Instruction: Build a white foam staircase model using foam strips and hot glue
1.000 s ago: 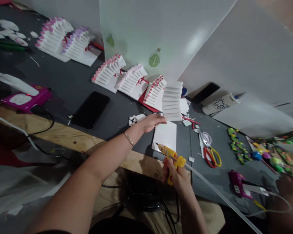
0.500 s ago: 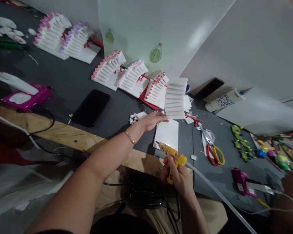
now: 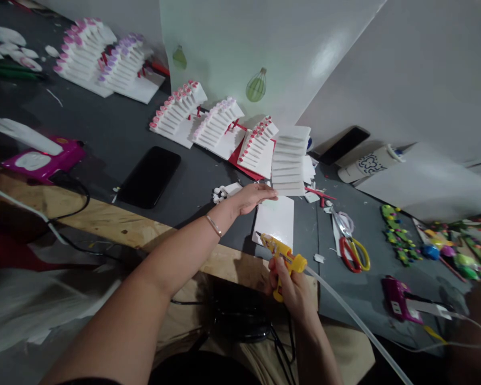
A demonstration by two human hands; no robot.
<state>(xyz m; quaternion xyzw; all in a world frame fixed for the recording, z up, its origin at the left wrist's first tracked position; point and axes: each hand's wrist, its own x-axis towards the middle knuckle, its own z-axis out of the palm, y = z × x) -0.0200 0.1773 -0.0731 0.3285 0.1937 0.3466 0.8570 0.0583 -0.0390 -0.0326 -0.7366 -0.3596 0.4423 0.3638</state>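
My right hand is wrapped around a yellow hot glue gun, with a long translucent glue stick running out of its back. Its dark nozzle points left over the lower part of a white rectangular board. My left hand reaches over the board's upper left, fingers together, pinching the lower corner of a white panel with ribbed strips. The palm side of that hand is hidden. Just left of it lie small white round pieces.
White strip models with coloured tips line the back. Scissors and a tumbler are right; a black phone is left. Purple power boxes stand at both sides, near other people's hands. Green decorations lie far right.
Almost nothing differs. The rear of the glue stick has swung slightly left, and the view has shifted a little. Both hands keep their places.
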